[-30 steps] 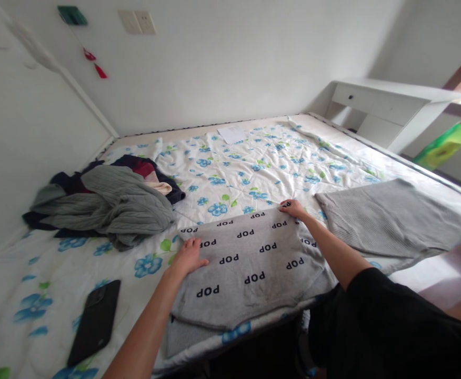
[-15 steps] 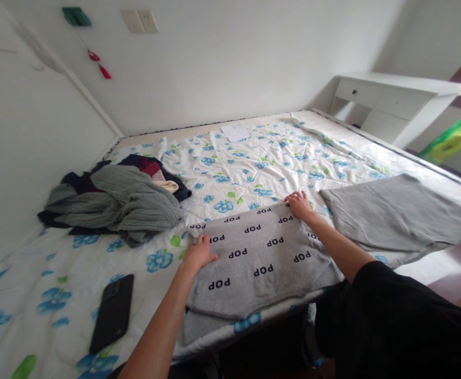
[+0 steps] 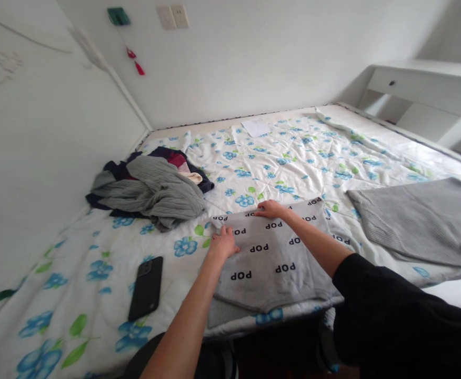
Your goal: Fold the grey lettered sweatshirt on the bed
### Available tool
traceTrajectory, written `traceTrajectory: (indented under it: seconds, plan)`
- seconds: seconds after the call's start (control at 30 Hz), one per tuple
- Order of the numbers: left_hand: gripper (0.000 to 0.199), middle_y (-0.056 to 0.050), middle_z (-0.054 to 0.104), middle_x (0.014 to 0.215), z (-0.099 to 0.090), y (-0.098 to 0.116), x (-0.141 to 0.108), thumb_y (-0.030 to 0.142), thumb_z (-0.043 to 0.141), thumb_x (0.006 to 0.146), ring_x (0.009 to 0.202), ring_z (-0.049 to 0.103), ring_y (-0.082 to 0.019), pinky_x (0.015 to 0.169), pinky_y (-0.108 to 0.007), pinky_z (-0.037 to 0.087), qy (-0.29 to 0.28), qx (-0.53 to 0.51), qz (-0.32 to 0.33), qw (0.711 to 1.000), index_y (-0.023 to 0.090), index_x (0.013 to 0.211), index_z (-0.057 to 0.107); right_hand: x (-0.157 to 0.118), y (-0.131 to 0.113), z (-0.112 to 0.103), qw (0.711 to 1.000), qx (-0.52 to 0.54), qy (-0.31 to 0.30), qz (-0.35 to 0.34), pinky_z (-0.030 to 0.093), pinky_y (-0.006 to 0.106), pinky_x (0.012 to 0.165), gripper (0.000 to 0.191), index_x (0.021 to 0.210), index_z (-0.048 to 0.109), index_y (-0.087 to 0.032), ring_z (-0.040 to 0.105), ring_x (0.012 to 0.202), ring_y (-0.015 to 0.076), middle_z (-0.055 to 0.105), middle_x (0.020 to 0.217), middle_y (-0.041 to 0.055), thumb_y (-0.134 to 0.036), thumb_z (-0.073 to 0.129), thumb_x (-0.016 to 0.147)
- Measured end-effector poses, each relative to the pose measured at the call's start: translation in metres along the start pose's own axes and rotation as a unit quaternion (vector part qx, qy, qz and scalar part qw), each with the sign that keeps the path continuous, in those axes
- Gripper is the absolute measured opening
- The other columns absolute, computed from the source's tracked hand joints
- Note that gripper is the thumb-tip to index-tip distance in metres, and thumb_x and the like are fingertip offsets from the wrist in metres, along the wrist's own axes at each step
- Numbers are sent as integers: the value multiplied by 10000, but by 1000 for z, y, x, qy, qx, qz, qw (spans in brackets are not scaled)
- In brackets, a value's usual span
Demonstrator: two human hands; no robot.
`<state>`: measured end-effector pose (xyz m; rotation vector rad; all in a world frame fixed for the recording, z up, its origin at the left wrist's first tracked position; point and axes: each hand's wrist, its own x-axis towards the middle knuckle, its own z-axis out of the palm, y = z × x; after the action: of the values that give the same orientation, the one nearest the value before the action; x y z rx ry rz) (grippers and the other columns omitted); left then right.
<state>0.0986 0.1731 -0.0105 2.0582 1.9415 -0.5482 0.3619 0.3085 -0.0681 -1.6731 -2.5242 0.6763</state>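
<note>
A light grey knit top [image 3: 272, 252] printed with rows of "POP" lies flattened at the front edge of the bed. On its left edge rests my left hand [image 3: 223, 244], fingers apart and thumb stretched toward the middle. My right hand [image 3: 270, 209] lies at the far edge of the top, left of its centre, with bent fingers on the cloth; the fabric there is not visibly bunched. A ribbed grey layer [image 3: 226, 313] shows beneath the front left of the printed cloth.
A ribbed grey garment [image 3: 423, 221] lies flat at the right. Crumpled dark and grey clothes [image 3: 155, 189] form a pile at the left, with a black phone [image 3: 146, 288] nearer me. White paper [image 3: 256, 127] lies at the back of the flowered sheet [image 3: 199, 326]. A white desk [image 3: 423, 92] stands far right.
My right hand has moved left along the far edge of the top, away from its right corner. My left hand stays at the left edge. The camera view has turned left.
</note>
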Motion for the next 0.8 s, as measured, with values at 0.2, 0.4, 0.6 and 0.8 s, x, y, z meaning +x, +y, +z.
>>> traceTrajectory:
  seconds: [0.2,0.4,0.6,0.8]
  plan:
    - [900,-288,340,1851,-7,4,-9,424,829,911,1481,618,-506,1170,-528,549,-3,-3,-2,1000,162,1698,481,51,-68,2,995,23,-57,-74,513,268,873,384,1155,917,-228,799,1075,271,882,1152,91,-555,727,1088]
    - [825,-306,503,1737,-8,9,-15,416,839,925,1406,663,-481,1120,-543,564,20,5,-7,1000,179,1659,546,87,-128,16,990,44,-87,-106,463,244,748,406,1171,915,-229,785,993,225,886,1115,64,-573,713,1098]
    - [734,-324,611,1635,-4,15,-21,409,845,932,1646,415,-527,1279,-634,416,64,42,3,997,115,1571,637,104,-167,31,986,99,-61,-117,480,238,784,377,1172,900,-201,782,978,216,881,1124,56,-539,762,1078]
    - [569,-334,676,1526,-2,17,-19,246,655,1011,1411,661,-440,1208,-523,500,55,6,11,998,50,1545,656,93,-182,55,996,70,39,-37,526,285,859,407,1376,805,-229,785,1119,271,851,1294,125,-518,634,1146]
